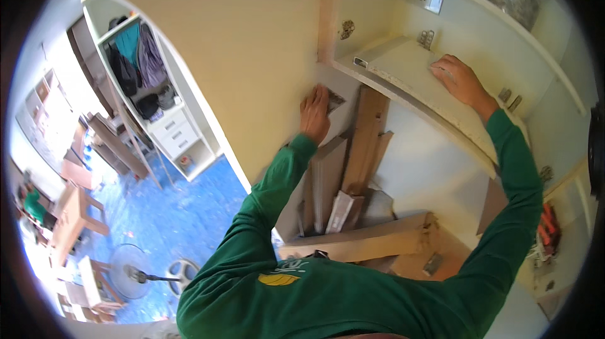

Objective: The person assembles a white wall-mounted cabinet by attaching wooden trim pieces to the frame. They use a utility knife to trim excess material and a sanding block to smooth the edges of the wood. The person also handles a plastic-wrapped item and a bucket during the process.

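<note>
My left hand [314, 114] is raised against the yellowish side panel [265, 43], fingers pressed together along a dark, flat, four-cornered piece [336, 101] that looks like a scraper blade or a scrap of sheet. Above the white cabinet shelf [409, 65], my right hand [465, 85] is bent with its fingers curled in. Something pale shows at its fingertips, too small to name. The shelf's front edge is rough and speckled, with a small metal-rimmed slot [360, 62] near its left end. Metal hinges [426, 38] stand on the shelf behind my right hand.
Under the shelf lean several wooden boards [360, 150] beside a cardboard strip [372, 235]. Red-handled tools [548, 229] lie at the right. Leftward, blue sheeting [170, 213] covers the floor, with a standing fan [135, 273], a wooden table [72, 219] and an open wardrobe [201, 143].
</note>
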Tool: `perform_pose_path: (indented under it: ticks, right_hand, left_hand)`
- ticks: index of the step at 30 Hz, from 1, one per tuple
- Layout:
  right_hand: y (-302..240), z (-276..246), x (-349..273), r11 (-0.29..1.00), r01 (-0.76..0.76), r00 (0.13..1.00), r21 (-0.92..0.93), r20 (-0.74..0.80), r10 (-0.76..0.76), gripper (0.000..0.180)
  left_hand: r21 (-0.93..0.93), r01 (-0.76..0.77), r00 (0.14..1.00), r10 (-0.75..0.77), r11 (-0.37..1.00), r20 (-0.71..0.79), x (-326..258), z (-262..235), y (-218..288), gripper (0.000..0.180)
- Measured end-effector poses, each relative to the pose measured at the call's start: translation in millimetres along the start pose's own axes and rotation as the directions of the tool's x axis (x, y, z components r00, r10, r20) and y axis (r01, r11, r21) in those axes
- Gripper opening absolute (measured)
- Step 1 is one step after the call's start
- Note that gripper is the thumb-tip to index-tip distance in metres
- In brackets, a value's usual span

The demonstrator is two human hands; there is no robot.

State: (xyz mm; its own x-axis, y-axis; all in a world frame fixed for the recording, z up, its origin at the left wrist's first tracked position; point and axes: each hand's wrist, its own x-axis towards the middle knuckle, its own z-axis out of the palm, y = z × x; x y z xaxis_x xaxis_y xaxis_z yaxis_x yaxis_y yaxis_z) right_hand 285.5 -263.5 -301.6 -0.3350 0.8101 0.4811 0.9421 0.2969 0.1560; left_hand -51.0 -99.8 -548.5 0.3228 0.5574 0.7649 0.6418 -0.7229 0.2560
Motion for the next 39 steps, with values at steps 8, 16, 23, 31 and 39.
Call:
perform_pose_path:
  ticks: [8, 16, 23, 31, 39]
  right_hand:
    - [-107, -29, -2, 0.997, 0.065, 0.952, 0.034, -0.301, -0.052, 0.024]
    - [-292, 94, -52, 0.876, 0.254, 0.965, 0.411, -0.052, -0.255, 0.054]
    - [-338, 149, -54, 0.805, 0.062, 0.979, 0.59, 0.121, -0.165, 0.069]
    - [-331, 169, -61, 0.585, -0.281, 0.864, 0.761, 0.465, -0.191, 0.055]
    - [-317, 187, -46, 0.287, -0.531, 0.711, 0.797, 0.603, -0.361, 0.058]
  left_hand:
    - [-0.395, 0.314, 0.948, -0.263, 0.863, 0.179, -230, -11, 0, 0.064]
    - [-0.596, 0.245, 0.951, -0.309, 0.765, -0.007, -195, -101, 13, 0.055]
    - [-0.778, 0.347, 0.902, 0.041, 0.524, 0.43, -184, -134, 13, 0.044]
    - [-0.796, 0.433, 0.896, -0.101, 0.424, 0.433, -215, -133, 11, 0.023]
    - [-0.746, 0.45, 0.858, -0.008, 0.49, 0.513, -216, -153, -19, 0.019]
